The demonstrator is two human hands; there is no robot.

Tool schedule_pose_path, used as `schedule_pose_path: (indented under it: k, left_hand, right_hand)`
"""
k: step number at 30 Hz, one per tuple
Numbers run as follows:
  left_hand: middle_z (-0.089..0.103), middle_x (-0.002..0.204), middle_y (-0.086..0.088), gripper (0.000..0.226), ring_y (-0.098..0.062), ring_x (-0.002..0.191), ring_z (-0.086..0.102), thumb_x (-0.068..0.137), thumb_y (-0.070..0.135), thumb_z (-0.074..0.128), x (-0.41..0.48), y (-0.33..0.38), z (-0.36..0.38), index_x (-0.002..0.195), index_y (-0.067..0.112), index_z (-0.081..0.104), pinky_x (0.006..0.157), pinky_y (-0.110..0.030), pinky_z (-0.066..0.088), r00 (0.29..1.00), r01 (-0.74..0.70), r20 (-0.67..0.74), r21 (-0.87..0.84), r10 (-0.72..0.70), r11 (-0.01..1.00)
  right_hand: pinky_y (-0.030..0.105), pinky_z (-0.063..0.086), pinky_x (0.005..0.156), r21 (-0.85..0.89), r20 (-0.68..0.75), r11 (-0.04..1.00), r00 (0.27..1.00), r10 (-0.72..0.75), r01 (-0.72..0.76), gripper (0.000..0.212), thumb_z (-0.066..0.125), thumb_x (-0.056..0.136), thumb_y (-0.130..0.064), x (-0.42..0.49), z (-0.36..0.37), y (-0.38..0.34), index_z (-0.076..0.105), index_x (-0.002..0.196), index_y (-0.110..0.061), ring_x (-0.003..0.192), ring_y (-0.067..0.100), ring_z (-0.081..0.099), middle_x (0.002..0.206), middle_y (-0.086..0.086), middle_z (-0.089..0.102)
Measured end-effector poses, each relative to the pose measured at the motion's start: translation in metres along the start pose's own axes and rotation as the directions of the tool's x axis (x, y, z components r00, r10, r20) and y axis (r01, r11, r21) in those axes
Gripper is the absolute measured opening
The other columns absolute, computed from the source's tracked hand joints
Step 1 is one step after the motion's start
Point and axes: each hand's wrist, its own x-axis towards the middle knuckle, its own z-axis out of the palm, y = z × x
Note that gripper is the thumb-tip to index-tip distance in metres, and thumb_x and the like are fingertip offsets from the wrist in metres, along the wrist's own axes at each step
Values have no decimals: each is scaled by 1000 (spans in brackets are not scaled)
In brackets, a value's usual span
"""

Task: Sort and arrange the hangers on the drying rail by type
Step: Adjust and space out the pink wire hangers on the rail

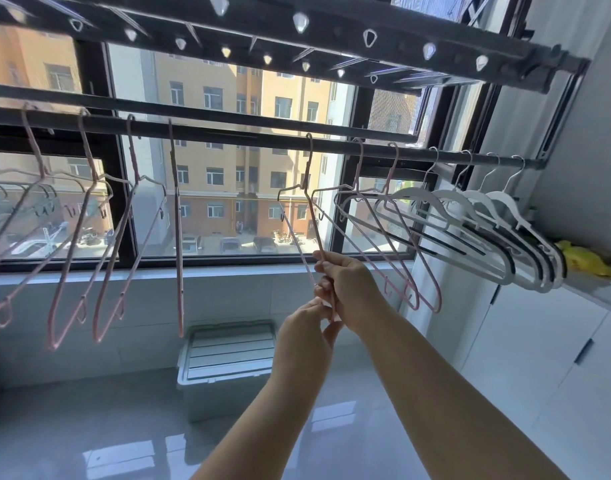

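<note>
A dark drying rail (248, 137) runs across the window. Several thin pink wire hangers (124, 237) hang along its left half. One pink hanger (309, 209) hangs mid-rail; my right hand (349, 289) grips its lower end, and my left hand (307, 332) pinches the same end just below. Two more pink hangers (397, 251) hang right of it. Several white plastic hangers (498, 220) with dark bars are bunched at the rail's right end.
A second rack with clips (297, 36) is overhead. A grey lidded storage box (227, 365) stands on the floor below the window. White cabinets (556, 358) line the right wall, with a yellow cloth (584, 259) on their top.
</note>
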Motion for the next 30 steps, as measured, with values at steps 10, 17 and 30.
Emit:
schedule_pose_path:
  k: [10,17,30]
  left_hand:
    - [56,116,-7,47,-18,108,49,74,6,70,-29,-27,-74,118,10,54,99,-17,30,874,-1,-487,-10,-4,1000]
    - [57,118,-17,47,-30,112,51,78,5,65,-30,-68,-117,122,2,48,100,-32,36,828,146,-549,8,-117,989]
    - [70,103,-6,22,-15,92,66,83,17,63,-44,-92,-130,103,10,67,83,-20,46,916,226,-307,-134,-258,965]
  right_hand:
    - [29,46,82,-823,-110,552,916,-386,134,35,45,93,-24,-10,13,8,42,125,-8,97,20,54,107,4,55]
    - [22,34,89,-773,305,428,866,-397,469,34,52,91,-24,-25,86,26,48,123,-13,113,17,46,123,5,49]
    - [32,50,86,-559,281,814,960,4,160,43,50,92,-9,-28,151,47,39,133,-3,98,21,59,114,12,61]
